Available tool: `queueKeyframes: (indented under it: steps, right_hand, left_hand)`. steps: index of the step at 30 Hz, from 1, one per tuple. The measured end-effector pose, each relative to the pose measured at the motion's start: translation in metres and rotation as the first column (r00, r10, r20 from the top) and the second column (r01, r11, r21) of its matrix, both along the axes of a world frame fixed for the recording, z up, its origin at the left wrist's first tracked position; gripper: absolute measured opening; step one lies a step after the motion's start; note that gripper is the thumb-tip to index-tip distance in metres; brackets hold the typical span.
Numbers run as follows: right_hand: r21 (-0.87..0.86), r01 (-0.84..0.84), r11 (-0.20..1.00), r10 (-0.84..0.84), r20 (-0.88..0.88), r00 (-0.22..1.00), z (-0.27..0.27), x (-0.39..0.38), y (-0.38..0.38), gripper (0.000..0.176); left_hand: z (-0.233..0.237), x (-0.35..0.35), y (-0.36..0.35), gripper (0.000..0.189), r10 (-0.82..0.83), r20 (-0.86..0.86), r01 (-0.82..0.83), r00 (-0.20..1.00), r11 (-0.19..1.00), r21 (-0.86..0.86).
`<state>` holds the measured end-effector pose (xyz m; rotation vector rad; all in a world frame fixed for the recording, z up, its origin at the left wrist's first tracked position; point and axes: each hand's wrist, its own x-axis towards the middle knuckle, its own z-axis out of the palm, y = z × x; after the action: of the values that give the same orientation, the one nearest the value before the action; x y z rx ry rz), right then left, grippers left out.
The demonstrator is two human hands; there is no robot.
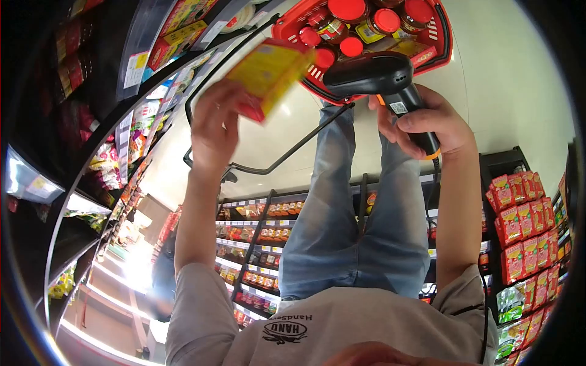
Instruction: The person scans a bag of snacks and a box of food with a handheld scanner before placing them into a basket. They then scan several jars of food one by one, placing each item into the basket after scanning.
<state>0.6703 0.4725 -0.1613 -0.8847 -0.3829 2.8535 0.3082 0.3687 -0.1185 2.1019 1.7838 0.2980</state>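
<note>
In the head view my left hand [215, 119] is closed on a yellow and red box [267, 76], smeared by motion, so its print cannot be read. My right hand [441, 122] grips the handle of a black barcode scanner [372, 74], its fingers wrapped round it. Beyond both hands stands a red shopping basket [444, 36] on the floor, partly covered by the scanner. Several jars with red lids [351, 9] fill it, along with a flat box [421, 56]. The basket's black handle [287, 155] hangs out to the near side.
To the left rise shelves with packaged goods and price labels [135, 68]. Boxes [177, 46] sit on a shelf close to my left hand. Further shelves [262, 244] run behind my legs, and red packets [519, 226] hang on a rack at right. A cable [437, 171] trails from the scanner.
</note>
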Motion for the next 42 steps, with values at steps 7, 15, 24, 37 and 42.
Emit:
queueKeyframes:
  steps: [7,15,24,37,42]
  right_hand:
    - [0.014,-0.028,1.0,0.027,0.035,0.999,-0.009,0.019,-0.007,0.048]
    - [-0.071,0.03,0.997,-0.031,-0.008,1.0,-0.013,0.037,-0.021,0.048]
    - [-0.164,0.065,0.984,-0.067,-0.005,0.998,-0.018,0.07,-0.031,0.052]
    - [-0.323,0.117,0.939,-0.132,-0.024,0.991,-0.025,0.133,-0.072,0.053]
    - [-0.311,0.17,0.935,-0.161,0.057,0.985,-0.016,0.156,-0.076,0.054]
  left_hand:
    - [-0.055,-0.078,0.07,0.029,0.245,-0.315,-0.178,0.917,0.957,0.228]
    - [-0.117,-0.127,0.106,0.041,0.191,-0.729,0.046,0.657,0.955,0.292]
    - [-0.121,-0.121,0.103,0.073,0.259,-0.882,-0.151,0.394,0.965,0.215]
    - [-0.214,0.262,0.088,0.066,-0.012,0.206,0.077,0.978,0.947,-0.312]
    - [-0.288,0.271,0.125,0.077,0.218,0.388,0.191,0.896,0.599,-0.778]
